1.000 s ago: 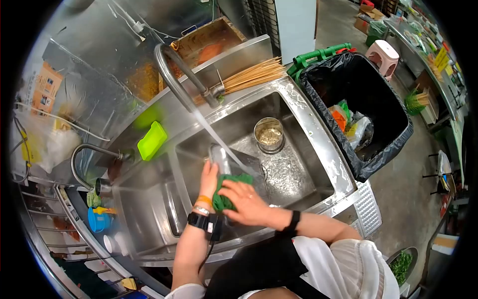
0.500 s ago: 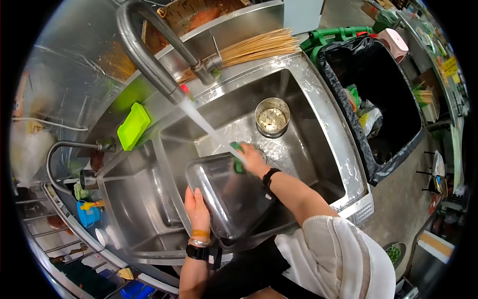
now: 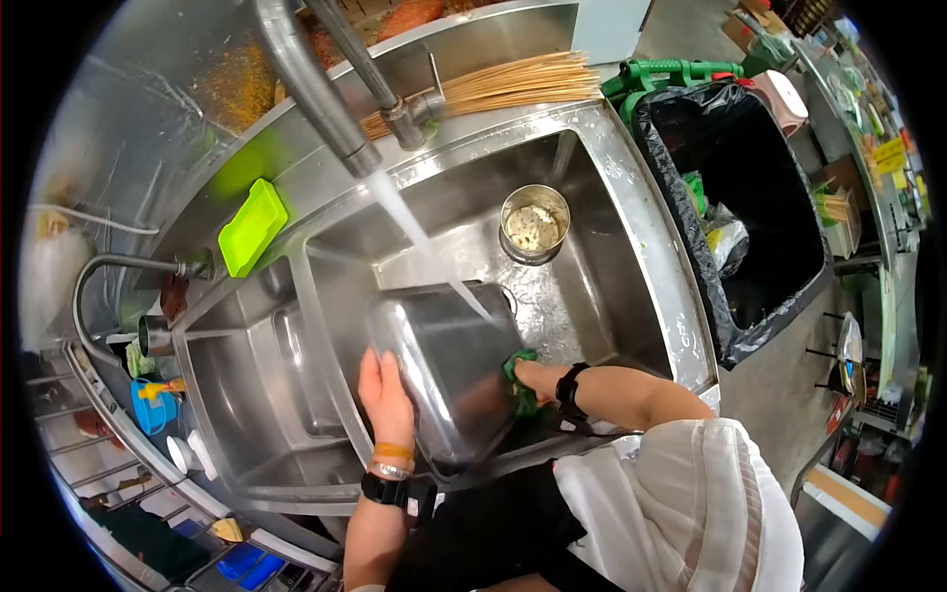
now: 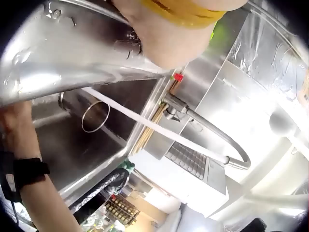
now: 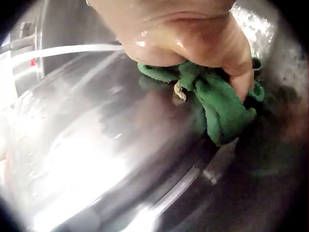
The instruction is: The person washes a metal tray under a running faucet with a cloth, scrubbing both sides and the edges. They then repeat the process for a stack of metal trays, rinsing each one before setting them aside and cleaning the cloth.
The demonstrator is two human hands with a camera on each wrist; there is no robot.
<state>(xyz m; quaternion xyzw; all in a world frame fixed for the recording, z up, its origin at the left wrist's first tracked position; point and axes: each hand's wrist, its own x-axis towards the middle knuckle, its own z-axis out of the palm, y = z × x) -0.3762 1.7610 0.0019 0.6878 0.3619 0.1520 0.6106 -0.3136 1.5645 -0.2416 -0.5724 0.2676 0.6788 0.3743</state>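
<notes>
A rectangular metal pan (image 3: 449, 370) sits tilted over the right sink basin, its smooth wet surface facing up. My left hand (image 3: 388, 400) rests along its left side, with straight fingers visible. At the pan's right edge my right hand (image 3: 536, 380) grips a bunched green cloth (image 3: 523, 387) against the metal. In the right wrist view the cloth (image 5: 222, 104) is crumpled under the fingers of the right hand (image 5: 188, 38). Water (image 3: 424, 242) streams from the faucet (image 3: 326, 99) onto the pan.
A round metal cup (image 3: 534, 225) stands in the right basin (image 3: 617, 296). Wooden skewers (image 3: 523, 81) lie behind the sink. A green tray (image 3: 253, 228) sits at the back left, and a black-lined bin (image 3: 779, 296) stands at the right.
My right hand has moved with the cloth from the pan's far side toward its near right edge. The pan, low under the hands at first, was raised and tilted; my left hand stays at its left side.
</notes>
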